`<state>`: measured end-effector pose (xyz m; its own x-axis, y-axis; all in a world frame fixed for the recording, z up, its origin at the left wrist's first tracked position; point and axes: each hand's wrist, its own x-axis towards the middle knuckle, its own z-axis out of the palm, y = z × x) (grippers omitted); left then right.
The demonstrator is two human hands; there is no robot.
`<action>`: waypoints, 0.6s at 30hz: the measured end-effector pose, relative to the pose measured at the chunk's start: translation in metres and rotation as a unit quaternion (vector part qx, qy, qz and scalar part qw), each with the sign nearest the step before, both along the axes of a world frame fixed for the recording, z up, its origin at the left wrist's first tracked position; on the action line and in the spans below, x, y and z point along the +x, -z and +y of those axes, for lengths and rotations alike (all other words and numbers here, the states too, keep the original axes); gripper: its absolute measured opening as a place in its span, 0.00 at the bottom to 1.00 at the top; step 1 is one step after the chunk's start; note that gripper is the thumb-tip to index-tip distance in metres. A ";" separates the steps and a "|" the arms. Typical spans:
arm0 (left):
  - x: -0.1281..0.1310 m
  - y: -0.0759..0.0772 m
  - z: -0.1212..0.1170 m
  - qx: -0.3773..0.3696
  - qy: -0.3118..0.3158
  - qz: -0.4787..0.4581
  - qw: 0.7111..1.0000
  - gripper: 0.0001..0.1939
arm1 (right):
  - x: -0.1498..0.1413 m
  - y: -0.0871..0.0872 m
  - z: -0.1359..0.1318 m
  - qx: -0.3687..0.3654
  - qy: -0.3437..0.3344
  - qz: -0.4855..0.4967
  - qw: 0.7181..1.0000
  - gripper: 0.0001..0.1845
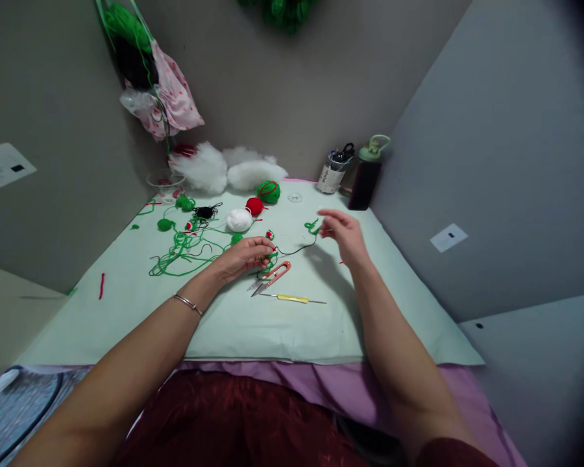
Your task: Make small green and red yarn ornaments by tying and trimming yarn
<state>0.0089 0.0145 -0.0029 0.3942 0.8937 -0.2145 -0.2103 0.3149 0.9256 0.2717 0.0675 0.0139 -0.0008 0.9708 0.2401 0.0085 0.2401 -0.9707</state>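
Observation:
My left hand (248, 256) pinches a small red and green yarn piece (274, 253), partly hidden by the fingers. From there a thin black yarn strand (296, 250) runs across to my right hand (344, 237), whose thumb and fingers are closed on its end. A curled bit of green yarn (312, 225) shows beside the right fingertips; whether it is held too I cannot tell. Below my left hand lie orange-handled thread snips (278, 274) and a yellow-handled crochet hook (292, 298). A small red and white piece (269, 235) is just beyond the left fingertips.
Loose green yarn (175, 254) tangles on the left. White (239, 220), red (254, 207) and green yarn balls (269, 192) sit farther back. White stuffing (204, 170) lies at the rear wall. A pen cup (329, 178) and a dark bottle (366, 181) stand back right.

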 end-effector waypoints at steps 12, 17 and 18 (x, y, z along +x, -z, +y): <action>0.002 0.005 0.002 0.009 0.023 -0.005 1.000 0.13 | -0.056 0.006 -0.037 0.160 -0.148 -0.252 0.943 0.05; 0.002 0.005 0.001 0.007 0.018 0.005 1.000 0.14 | -0.051 0.000 -0.037 0.169 -0.093 -0.224 0.955 0.05; 0.002 0.004 0.001 0.007 0.019 0.006 1.000 0.14 | -0.050 0.000 -0.036 0.170 -0.081 -0.218 0.958 0.05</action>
